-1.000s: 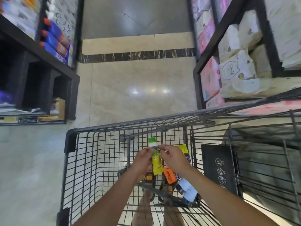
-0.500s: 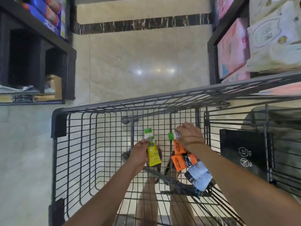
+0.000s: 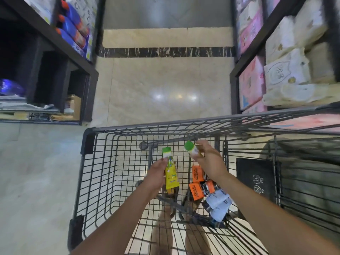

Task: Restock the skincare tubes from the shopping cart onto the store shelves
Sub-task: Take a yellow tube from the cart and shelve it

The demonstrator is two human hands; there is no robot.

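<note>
left hand (image 3: 157,174) pinching flat yellow squeeze tube (image 3: 171,176), right hand (image 3: 207,159) wrapped round green-capped tube (image 3: 191,149), both mid-frame over wire-grid shopping cart (image 3: 114,181); glossy orange tubes (image 3: 200,186) underneath

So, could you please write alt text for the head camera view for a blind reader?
The left hand holds a yellow green-capped tube and the right hand a second green-capped tube over a wire shopping cart, where orange tubes and white tubes lie.
</note>
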